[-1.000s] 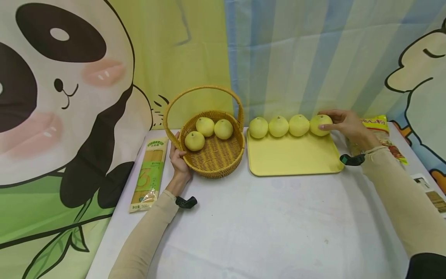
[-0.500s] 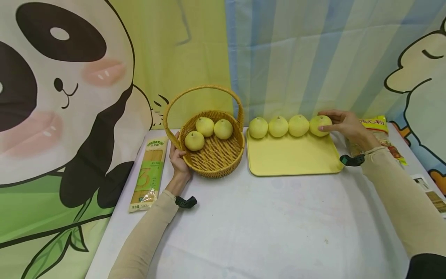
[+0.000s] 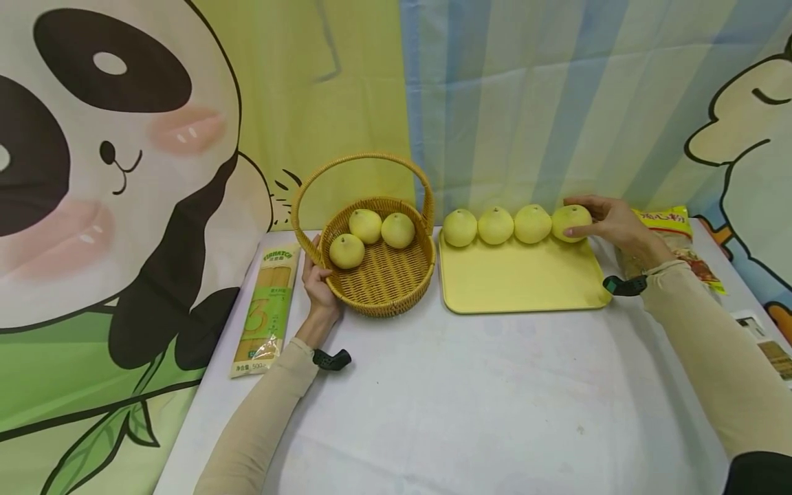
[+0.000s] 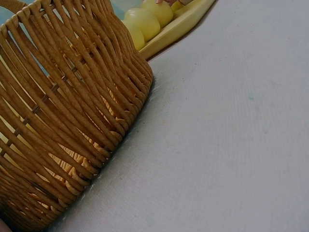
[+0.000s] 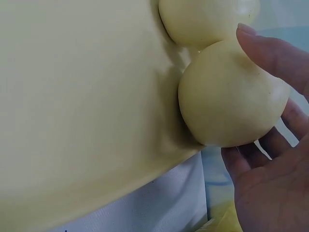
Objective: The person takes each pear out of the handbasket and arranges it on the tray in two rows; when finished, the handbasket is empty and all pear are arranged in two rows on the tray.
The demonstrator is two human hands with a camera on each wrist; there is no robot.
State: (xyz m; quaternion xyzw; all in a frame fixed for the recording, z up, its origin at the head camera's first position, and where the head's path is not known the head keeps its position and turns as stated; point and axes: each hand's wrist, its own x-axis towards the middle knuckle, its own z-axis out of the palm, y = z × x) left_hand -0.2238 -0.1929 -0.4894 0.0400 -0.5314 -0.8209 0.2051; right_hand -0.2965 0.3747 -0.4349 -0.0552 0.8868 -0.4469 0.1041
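Observation:
In the head view, my left hand (image 3: 320, 289) holds the left side of a wicker basket (image 3: 386, 278) with a tall arched handle. Three pale yellow pears (image 3: 399, 230) lie inside it, towards the back and left. To its right is a yellow tray (image 3: 526, 282) with a row of pears along its far edge. My right hand (image 3: 621, 223) grips the rightmost pear (image 3: 570, 223), thumb on the near side. The right wrist view shows this pear (image 5: 227, 96) at the tray's corner, right against its neighbour (image 5: 205, 19). The woven basket wall (image 4: 72, 106) fills the left wrist view's left side.
A pack of spaghetti (image 3: 267, 313) lies left of the basket. Behind my right hand is a yellow-topped food bag (image 3: 671, 230), and another package (image 3: 767, 344) lies at the right edge. A printed curtain (image 3: 526, 103) hangs right behind the white table (image 3: 470, 399).

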